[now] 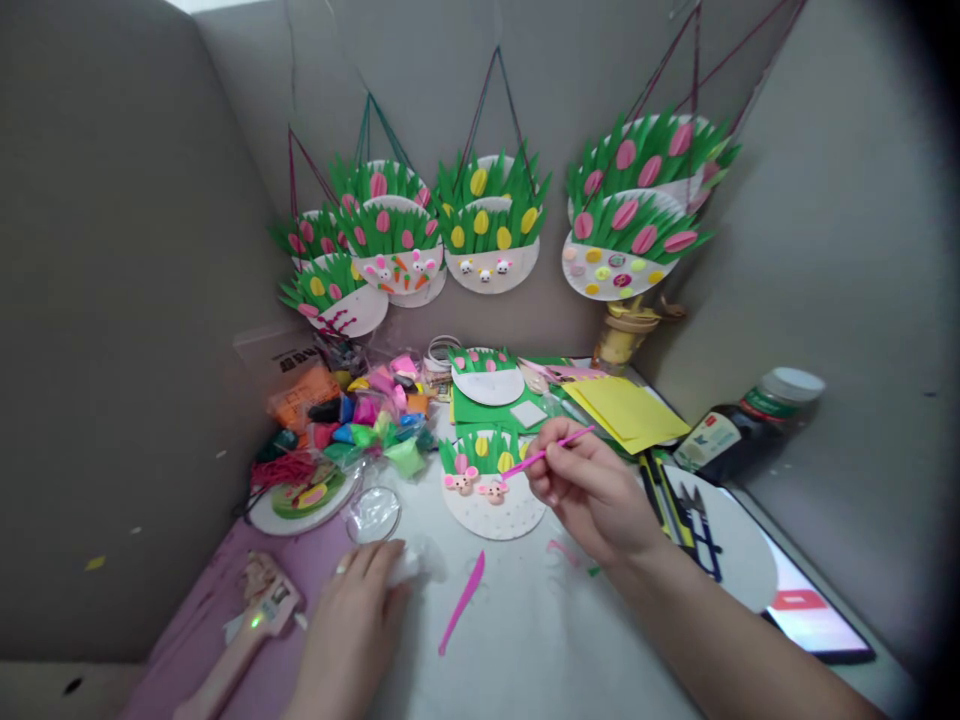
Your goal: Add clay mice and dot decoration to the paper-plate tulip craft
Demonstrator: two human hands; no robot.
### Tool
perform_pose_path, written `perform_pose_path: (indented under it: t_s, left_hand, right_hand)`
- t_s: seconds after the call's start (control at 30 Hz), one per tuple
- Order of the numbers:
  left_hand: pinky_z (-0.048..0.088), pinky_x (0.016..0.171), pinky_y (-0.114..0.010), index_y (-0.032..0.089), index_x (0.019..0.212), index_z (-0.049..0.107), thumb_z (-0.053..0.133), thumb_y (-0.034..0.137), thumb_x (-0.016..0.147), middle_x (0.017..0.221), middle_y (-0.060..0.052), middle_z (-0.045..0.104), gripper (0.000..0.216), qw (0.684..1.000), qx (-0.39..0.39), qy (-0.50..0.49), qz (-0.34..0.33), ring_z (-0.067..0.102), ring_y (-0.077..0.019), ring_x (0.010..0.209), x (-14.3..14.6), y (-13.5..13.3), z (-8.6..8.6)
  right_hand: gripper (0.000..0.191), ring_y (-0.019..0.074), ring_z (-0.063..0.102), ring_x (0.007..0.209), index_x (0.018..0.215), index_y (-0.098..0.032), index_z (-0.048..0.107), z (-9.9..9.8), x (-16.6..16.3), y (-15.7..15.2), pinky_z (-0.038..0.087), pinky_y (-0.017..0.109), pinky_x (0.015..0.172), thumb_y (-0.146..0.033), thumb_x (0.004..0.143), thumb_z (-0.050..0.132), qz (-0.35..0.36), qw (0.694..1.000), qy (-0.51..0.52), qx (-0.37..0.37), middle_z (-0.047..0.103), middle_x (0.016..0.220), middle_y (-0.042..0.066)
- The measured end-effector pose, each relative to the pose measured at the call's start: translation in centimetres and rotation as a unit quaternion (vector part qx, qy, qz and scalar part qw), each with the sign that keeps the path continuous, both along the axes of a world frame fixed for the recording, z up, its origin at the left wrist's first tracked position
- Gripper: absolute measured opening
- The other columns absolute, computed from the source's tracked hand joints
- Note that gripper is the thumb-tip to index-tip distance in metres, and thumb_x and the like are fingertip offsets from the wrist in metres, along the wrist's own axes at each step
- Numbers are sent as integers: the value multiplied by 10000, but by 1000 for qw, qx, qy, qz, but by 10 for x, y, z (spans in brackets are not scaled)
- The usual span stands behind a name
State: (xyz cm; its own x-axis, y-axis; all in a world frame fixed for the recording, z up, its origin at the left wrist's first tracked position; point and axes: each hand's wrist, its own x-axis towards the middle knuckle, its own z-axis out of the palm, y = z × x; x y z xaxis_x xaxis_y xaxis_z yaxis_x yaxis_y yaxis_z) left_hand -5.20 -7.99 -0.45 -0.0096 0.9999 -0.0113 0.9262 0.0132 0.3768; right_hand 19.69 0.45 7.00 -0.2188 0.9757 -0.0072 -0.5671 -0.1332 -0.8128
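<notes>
My right hand [589, 490] pinches a thin pink clay-modelling tool [551, 452]. The tool's tip is at the pink clay mouse face [493, 490] on a half paper plate [491, 520] lying on the table. A second clay mouse face [462, 481] sits to its left, and green paper grass [480, 452] with yellow eggs rises behind them. My left hand [358, 610] rests on the table with fingers bent around a crumpled clear plastic bag [421, 560]; its fingertips are partly hidden. Between my hands lies a pink plastic knife [461, 605].
Bags of coloured clay [375, 405] are piled at the back left. Finished plate baskets [491, 260] hang on the wall. A pink glue gun [259, 620] lies at left. On the right are yellow paper [630, 412], a dark bottle [742, 425], scissors [701, 530] and a tablet [821, 615].
</notes>
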Motion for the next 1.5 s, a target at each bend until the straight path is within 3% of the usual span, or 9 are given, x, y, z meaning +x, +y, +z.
perform_pose_path:
  t_s: [0.13, 0.27, 0.33, 0.47, 0.6, 0.87, 1.17, 1.37, 1.5]
  left_hand:
    - [438, 903, -538, 176, 1179, 616, 537, 210, 788, 1199, -146, 632, 400, 999, 34, -5, 38, 545, -359, 1122, -11, -10, -5]
    - [371, 1023, -521, 264, 1170, 626, 620, 402, 788, 1324, -112, 556, 407, 958, 106, -265, 14, 471, -329, 1243, 18, -7, 27]
    - [445, 968, -464, 283, 1273, 532, 511, 525, 851, 1335, -114, 547, 488, 864, 84, -496, 19, 513, -291, 1219, 47, 7, 51]
    - [488, 941, -475, 199, 1229, 533, 250, 701, 855, 1335, -164, 536, 686, 573, -60, -817, 22, 538, -297, 1211, 100, 52, 86]
    - [461, 1009, -413, 177, 1198, 532, 173, 663, 888, 1364, -150, 517, 679, 463, -123, -878, 7, 501, -243, 1265, 122, 80, 91]
    - [435, 1047, -409, 171, 1145, 528, 233, 637, 894, 1311, -150, 555, 605, 443, -97, -891, 34, 489, -248, 1278, 116, 87, 83]
    - [540, 905, -372, 135, 1105, 520, 290, 552, 923, 1209, -174, 595, 510, 318, -114, -932, 128, 579, -253, 1181, 109, 93, 82]
    - [562, 847, -432, 100, 1144, 510, 301, 513, 936, 1109, -185, 633, 507, 307, -37, -941, 139, 616, -294, 1117, 81, 93, 97]
    - [556, 855, -413, 92, 1157, 521, 323, 517, 927, 1102, -172, 646, 522, 338, 71, -929, 130, 602, -288, 1137, 51, 90, 88]
  right_hand:
    - [267, 75, 507, 472, 730, -182, 560, 0, 0, -2, 367, 163, 431, -329, 677, 777, -4, 1000, -11, 16, 633, 583, -11]
    - [274, 82, 518, 470, 730, -184, 559, 3, 1, -6, 374, 174, 424, -355, 688, 769, 1, 999, -27, 34, 637, 587, -7]
    - [274, 82, 517, 466, 738, -183, 563, 4, 0, -8, 374, 177, 420, -361, 694, 766, 12, 998, -30, 45, 640, 592, -4]
    - [272, 96, 535, 480, 736, -180, 562, 0, -2, -11, 380, 184, 415, -375, 717, 750, 37, 995, -49, 76, 637, 594, 5]
    - [219, 98, 543, 516, 763, -185, 559, -10, -2, -6, 406, 189, 454, -358, 787, 692, 19, 989, -102, 106, 633, 620, -1]
    - [80, 110, 548, 588, 804, -203, 573, -10, -4, -8, 449, 220, 522, -243, 873, 565, -54, 933, -283, 215, 608, 714, 5]
    - [392, 204, 585, 844, 1086, -171, 560, -15, -3, -15, 521, 362, 761, 17, 750, 486, -80, 670, -440, 593, 621, 905, 104]
    - [261, 194, 606, 864, 1038, -167, 557, -3, 5, -22, 509, 360, 790, -49, 819, 477, -166, 690, -391, 586, 631, 914, 92]
    - [98, 175, 637, 737, 905, -194, 616, -15, -15, -23, 487, 278, 673, -162, 867, 532, 10, 717, -547, 432, 686, 785, 47]
